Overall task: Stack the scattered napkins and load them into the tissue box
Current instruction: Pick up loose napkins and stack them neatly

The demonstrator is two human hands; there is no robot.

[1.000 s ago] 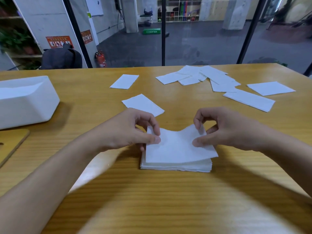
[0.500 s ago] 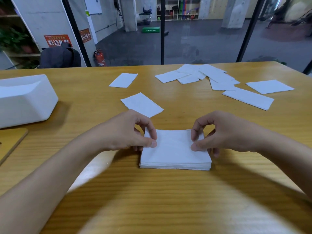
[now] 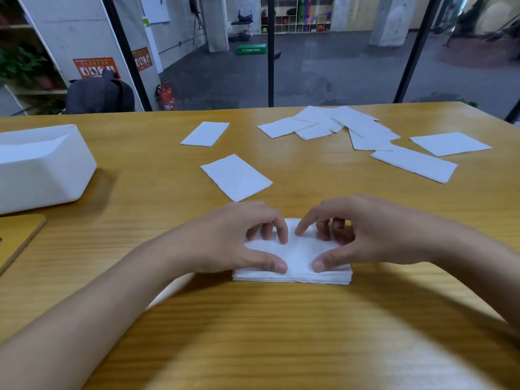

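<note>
A low stack of white napkins [image 3: 298, 257] lies on the wooden table [image 3: 253, 333] in front of me. My left hand [image 3: 233, 237] arches over its left half, fingertips on the far edge and thumb on the near edge. My right hand [image 3: 363, 232] mirrors it over the right half. Both press on the stack. Loose napkins lie beyond: one just behind the stack [image 3: 235, 176], one farther back [image 3: 205, 133], a scattered pile [image 3: 332, 123] at the back right, and two at the right [image 3: 413, 163] [image 3: 450, 143]. The white tissue box [image 3: 42, 167] stands at the left.
A wooden board [image 3: 17, 237] lies at the left edge, in front of the box. Behind the table's far edge is a glass wall with dark posts. A dark backpack [image 3: 100, 92] sits behind the table at the back left.
The top napkin, held lifted a second ago, now lies flat on the stack. Both hands moved inward from the stack's sides and now cover it, pressing on its edges.
</note>
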